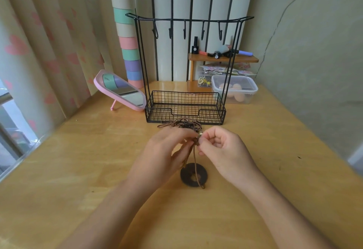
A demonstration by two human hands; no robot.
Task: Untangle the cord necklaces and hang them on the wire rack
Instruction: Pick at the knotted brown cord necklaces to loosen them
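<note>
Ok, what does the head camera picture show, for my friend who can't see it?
The left hand and right hand pinch tangled brown cord necklaces over a wooden table, a dark ring pendant below them. Behind stands a black wire rack with bare hooks, a pink mirror to its left and a clear box to its right.

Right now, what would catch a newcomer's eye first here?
The left hand and right hand meet mid-frame, pinching tangled brown cord necklaces over the wooden table, a dark ring pendant below them. Behind stands the black wire rack, hooks all bare, a pink mirror beside it.
</note>
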